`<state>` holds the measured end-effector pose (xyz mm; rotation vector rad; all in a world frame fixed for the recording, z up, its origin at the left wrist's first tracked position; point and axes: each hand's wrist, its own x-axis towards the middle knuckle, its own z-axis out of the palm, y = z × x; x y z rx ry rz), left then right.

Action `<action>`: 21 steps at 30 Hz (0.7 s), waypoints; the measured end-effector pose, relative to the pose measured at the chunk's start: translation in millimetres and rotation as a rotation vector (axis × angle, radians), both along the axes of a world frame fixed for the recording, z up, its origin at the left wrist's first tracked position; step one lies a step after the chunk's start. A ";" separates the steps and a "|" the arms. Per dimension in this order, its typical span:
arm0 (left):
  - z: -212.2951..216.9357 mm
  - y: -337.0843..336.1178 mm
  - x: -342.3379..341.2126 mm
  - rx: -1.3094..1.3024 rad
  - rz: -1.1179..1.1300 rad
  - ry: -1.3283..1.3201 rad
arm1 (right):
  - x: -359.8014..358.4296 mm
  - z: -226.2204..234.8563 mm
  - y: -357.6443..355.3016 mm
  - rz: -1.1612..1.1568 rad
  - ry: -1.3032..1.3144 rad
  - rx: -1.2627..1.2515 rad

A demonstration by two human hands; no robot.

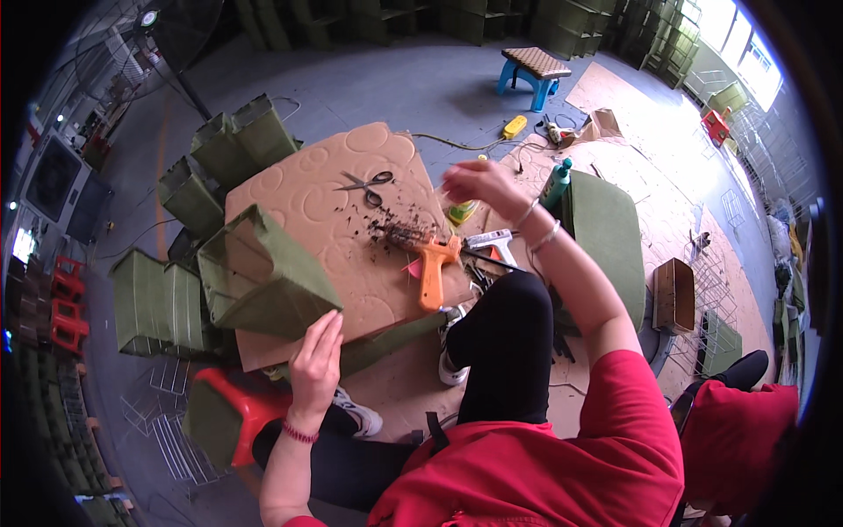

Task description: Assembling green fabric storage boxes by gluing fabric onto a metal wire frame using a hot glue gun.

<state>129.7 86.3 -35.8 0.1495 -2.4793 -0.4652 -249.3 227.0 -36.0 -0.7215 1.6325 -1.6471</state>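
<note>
Red shirt fabric (pixel 544 474) spreads nearest, below both hands. A green fabric box (pixel 281 294) sits tilted on embossed cardboard (pixel 281 189), just beyond the left hand (pixel 316 356), whose straightened fingers touch its near corner; whether they pinch it, I cannot tell. Between the hands lies an orange glue gun (pixel 432 272) amid dark scraps (pixel 378 230). The right hand (pixel 487 186) is raised, fingers bent; whether it grips anything is unclear. Scissors (pixel 379 178) lie to its left; just below is a yellow-green bottle (pixel 461 212), its print too small to read. A teal bottle (pixel 556 186) stands to its right, more green boxes (pixel 158 303) left of the left hand.
</note>
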 end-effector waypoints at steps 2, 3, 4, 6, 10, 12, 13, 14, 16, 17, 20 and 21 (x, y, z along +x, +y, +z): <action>2.0 5.0 -2.4 0.186 0.063 -0.111 | -77.8 -46.2 22.2 -0.239 -0.043 0.066; 1.9 8.8 -1.7 0.209 0.064 -0.150 | -107.3 -77.6 29.5 -0.347 -0.102 0.074; -3.0 9.3 -6.9 0.160 0.001 -0.176 | -155.7 -124.5 51.0 -0.405 -0.219 0.083; -16.3 9.3 -9.4 0.158 -0.059 -0.277 | -189.8 -179.5 55.6 -0.586 -0.321 0.265; -33.0 6.2 -21.8 0.205 -0.132 -0.377 | -224.7 -250.2 38.4 -0.708 -0.320 0.369; -41.0 -0.9 -24.9 0.207 -0.146 -0.431 | -236.8 -264.9 12.8 -0.716 -0.357 0.355; -44.5 -3.7 -27.8 0.223 -0.157 -0.460 | -246.8 -272.1 7.1 -0.728 -0.362 0.356; -47.6 -6.7 -31.2 0.238 -0.165 -0.477 | -258.1 -278.7 0.3 -0.742 -0.317 0.349; -47.1 -8.8 -35.6 0.267 -0.147 -0.525 | -271.0 -287.7 -21.1 -0.753 -0.283 0.335; -49.6 -10.4 -37.7 0.293 -0.128 -0.566 | -277.3 -291.6 -27.1 -0.753 -0.289 0.344; -53.7 -18.3 -40.9 0.324 -0.107 -0.603 | -284.1 -304.5 -53.0 -0.697 -0.392 0.307; -53.5 -19.0 -43.3 0.350 -0.109 -0.618 | -291.2 -310.9 -59.6 -0.770 -0.430 0.237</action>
